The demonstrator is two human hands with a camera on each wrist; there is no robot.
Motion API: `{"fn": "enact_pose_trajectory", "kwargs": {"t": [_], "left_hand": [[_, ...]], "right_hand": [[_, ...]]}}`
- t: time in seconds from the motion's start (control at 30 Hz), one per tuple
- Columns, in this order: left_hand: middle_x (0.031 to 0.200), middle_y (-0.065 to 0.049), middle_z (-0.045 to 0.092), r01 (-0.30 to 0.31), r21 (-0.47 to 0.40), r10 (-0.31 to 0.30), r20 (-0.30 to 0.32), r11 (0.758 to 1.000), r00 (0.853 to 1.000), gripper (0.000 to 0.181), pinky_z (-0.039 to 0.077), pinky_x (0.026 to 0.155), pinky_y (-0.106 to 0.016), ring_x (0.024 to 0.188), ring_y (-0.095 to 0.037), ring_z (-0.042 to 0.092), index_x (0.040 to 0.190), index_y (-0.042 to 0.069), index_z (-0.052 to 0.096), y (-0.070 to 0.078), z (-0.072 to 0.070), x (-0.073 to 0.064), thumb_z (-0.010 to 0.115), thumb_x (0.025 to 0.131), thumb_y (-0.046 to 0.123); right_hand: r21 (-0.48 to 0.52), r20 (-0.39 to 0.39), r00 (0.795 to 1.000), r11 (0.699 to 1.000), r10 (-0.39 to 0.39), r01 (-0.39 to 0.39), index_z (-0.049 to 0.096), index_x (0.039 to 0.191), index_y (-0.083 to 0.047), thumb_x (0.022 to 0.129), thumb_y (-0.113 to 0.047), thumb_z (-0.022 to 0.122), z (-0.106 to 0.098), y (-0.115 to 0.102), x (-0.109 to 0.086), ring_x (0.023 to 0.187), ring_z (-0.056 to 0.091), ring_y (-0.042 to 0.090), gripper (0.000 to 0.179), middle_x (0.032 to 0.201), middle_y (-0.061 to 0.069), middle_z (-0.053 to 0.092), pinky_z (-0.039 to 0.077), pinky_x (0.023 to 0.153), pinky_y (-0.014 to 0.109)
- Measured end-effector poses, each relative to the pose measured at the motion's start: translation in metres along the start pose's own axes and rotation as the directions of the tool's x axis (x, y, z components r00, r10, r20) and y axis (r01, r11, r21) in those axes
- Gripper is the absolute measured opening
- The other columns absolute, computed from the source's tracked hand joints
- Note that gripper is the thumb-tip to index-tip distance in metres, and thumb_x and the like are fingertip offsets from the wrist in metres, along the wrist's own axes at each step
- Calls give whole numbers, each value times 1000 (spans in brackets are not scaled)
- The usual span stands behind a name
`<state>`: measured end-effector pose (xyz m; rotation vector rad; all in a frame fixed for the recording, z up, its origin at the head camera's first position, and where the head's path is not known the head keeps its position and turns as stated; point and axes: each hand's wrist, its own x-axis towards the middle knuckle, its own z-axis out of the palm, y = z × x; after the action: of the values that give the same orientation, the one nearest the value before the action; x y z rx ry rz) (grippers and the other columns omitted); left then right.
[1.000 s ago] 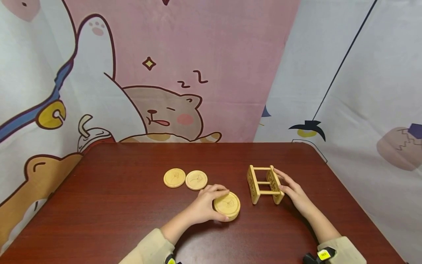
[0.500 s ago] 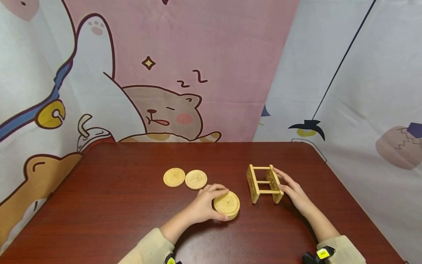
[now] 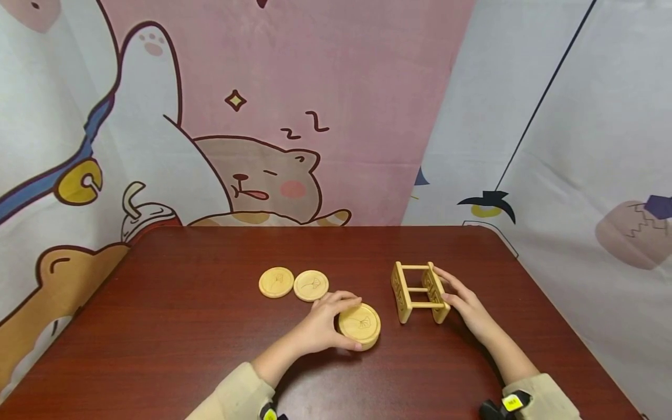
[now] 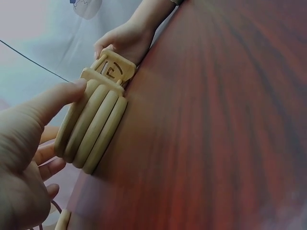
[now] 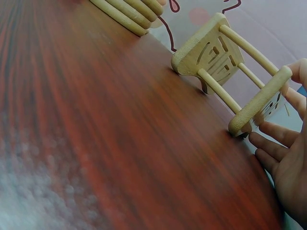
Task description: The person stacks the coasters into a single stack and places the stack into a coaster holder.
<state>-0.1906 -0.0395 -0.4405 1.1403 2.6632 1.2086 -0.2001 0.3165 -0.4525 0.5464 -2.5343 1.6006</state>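
Note:
A stack of several round wooden coasters (image 3: pixel 360 324), the top one engraved with a ginkgo leaf, stands on the table. My left hand (image 3: pixel 322 326) holds it from the left, thumb at the near edge and fingers at the far edge. Edge-on, the coasters (image 4: pixel 91 127) show in the left wrist view. To the right stands a wooden coaster rack (image 3: pixel 418 291) with two carved side panels joined by rods. My right hand (image 3: pixel 469 312) touches its right panel with extended fingers (image 5: pixel 271 146). Nothing sits between the rack's panels.
Two single coasters, a left one (image 3: pixel 276 282) and a right one (image 3: pixel 311 286), lie flat side by side beyond my left hand. The brown wooden table (image 3: pixel 173 326) ends at a cartoon-printed cloth (image 3: pixel 378 116) behind and at the sides.

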Motion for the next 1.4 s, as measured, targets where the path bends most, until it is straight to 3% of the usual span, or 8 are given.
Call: {"fn": "enact_pose_trajectory", "kwargs": {"t": [0.63,1.07,1.4], "left_hand": [[133,-3,49,53,-12,-54,-106,999,993,78,27,95,-53,124,-24,41,134,5,56,-9,-25,-2,87,67,31],[130,-2,53,74,19,-69,-211,997,975,77,31,89,-47,120,-26,44,132,7,58,-25,-39,-4,88,65,29],[130,-5,53,135,-43,-142,-259,990,955,75,26,99,-57,122,-32,43,132,7,58,-38,-50,-7,88,65,23]], "right_hand": [[-7,4,1000,1000,-8,8,33,150,-11,98,-7,45,0,1,1,119,44,9,53,138,22,44,35,91,19],[-14,0,1000,1000,-8,8,34,149,-12,98,-7,45,0,-1,-1,121,44,10,53,139,20,44,34,91,18],[-13,5,1000,1000,-11,12,33,150,-12,98,-7,45,0,-1,-1,120,43,8,53,139,21,44,33,91,18]]}}
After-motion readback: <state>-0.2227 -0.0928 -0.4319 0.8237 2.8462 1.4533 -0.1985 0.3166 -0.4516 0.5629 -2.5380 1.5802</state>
